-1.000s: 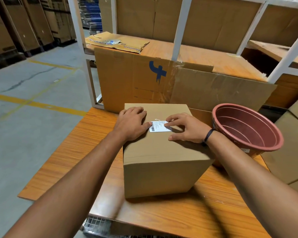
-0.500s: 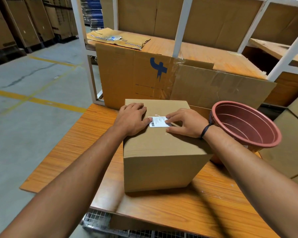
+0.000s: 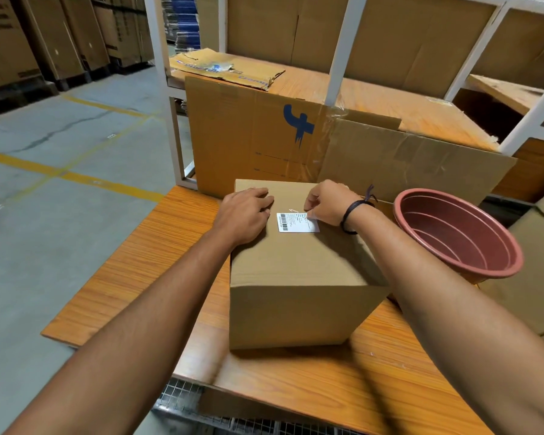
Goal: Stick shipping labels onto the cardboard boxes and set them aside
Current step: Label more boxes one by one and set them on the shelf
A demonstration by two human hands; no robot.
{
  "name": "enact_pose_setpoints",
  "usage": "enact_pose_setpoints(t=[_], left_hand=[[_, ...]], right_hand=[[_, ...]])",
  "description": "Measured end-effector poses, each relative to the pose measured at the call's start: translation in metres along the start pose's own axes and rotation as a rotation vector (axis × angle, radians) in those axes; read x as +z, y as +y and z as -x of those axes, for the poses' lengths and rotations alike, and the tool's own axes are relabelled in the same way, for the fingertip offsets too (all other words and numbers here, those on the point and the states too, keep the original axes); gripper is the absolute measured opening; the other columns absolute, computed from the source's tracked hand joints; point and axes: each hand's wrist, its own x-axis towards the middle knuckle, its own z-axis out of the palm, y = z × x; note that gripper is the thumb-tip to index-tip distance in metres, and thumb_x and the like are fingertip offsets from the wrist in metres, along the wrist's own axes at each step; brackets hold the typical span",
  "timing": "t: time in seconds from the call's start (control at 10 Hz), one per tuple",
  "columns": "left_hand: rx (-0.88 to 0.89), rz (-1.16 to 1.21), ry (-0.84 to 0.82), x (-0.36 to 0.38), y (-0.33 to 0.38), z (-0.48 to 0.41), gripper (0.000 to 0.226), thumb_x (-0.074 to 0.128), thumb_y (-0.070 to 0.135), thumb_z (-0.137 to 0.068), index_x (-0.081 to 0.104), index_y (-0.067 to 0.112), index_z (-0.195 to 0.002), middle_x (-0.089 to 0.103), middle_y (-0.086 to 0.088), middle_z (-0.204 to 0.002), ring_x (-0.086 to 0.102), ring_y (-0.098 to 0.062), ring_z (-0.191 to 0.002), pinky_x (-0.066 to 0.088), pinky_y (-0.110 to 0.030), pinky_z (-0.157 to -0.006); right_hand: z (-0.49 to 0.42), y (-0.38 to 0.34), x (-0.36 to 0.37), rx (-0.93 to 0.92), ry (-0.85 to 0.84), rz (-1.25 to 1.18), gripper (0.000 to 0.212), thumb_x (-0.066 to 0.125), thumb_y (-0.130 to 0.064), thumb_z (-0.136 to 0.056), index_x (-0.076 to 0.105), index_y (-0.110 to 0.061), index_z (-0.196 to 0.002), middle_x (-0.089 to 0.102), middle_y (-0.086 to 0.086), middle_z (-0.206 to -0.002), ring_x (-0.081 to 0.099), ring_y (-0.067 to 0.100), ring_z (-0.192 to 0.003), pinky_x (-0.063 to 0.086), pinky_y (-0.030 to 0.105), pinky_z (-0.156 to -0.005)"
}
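A closed brown cardboard box (image 3: 296,277) stands on an orange wood-grain worktop (image 3: 139,277). A white rectangular barcode label (image 3: 296,222) lies on the box's top. The left hand (image 3: 244,215) rests flat and relaxed just left of it. The right hand (image 3: 327,200), fingers curled, pinches the label's far right corner. A round reddish-brown plastic tub (image 3: 453,233) sits to the right.

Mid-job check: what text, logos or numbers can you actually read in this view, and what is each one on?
Nothing can be quoted with confidence.
Label on the box: barcode and fine print, too small to read.
Cardboard sheet standing behind the box: a blue mark, no readable words.
Flattened cardboard further back: blue lettering, blurred and creased.
Stacked boxes far left: dark print, too small to read.
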Motion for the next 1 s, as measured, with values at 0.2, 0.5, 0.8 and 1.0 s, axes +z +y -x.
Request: enact_pose_setpoints(t=[0.2,0.5,0.8,1.0], left_hand=[[-0.007,-0.018,-0.003,0.001,0.003,-0.001,0.045,0.039,0.032,-0.104,0.041,0.027,-0.148,0.03,0.005,-0.159,0.025,-0.018,-0.146,0.022,-0.043,-0.116],[0.0,-0.029,0.004,0.004,0.002,-0.002,0.044,0.039,0.033,-0.104,0.041,0.028,-0.148,0.031,0.005,-0.159,0.025,-0.018,-0.146,0.022,-0.043,-0.115],[0.021,-0.036,0.033,0.005,-0.001,-0.004,0.044,0.039,0.032,-0.103,0.044,0.027,-0.146,0.034,0.005,-0.158,0.028,-0.017,-0.144,0.024,-0.041,-0.113],[0.016,-0.032,0.023,0.007,-0.002,-0.005,0.044,0.039,0.034,-0.103,0.044,0.028,-0.147,0.033,0.005,-0.158,0.027,-0.017,-0.145,0.023,-0.042,-0.113]], right_hand=[[-0.011,0.007,-0.005,0.139,-0.033,-0.223,0.016,0.065,-0.007,-0.089,0.073,-0.019,-0.085,0.065,-0.004,-0.08,0.056,0.016,-0.08,0.045,0.025,-0.062],[-0.019,-0.004,0.008,0.139,0.087,-0.241,0.034,0.048,0.002,-0.093,0.072,-0.014,-0.111,0.062,0.001,-0.105,0.052,0.019,-0.096,0.042,0.026,-0.077],[-0.023,-0.001,0.017,0.138,0.119,-0.23,0.04,0.044,0.006,-0.09,0.071,-0.021,-0.101,0.065,0.005,-0.119,0.059,0.024,-0.106,0.055,0.037,-0.089],[-0.024,0.002,0.021,0.123,0.141,-0.23,0.041,0.044,0.005,-0.09,0.072,-0.024,-0.095,0.067,0.003,-0.115,0.06,0.022,-0.104,0.054,0.033,-0.084]])
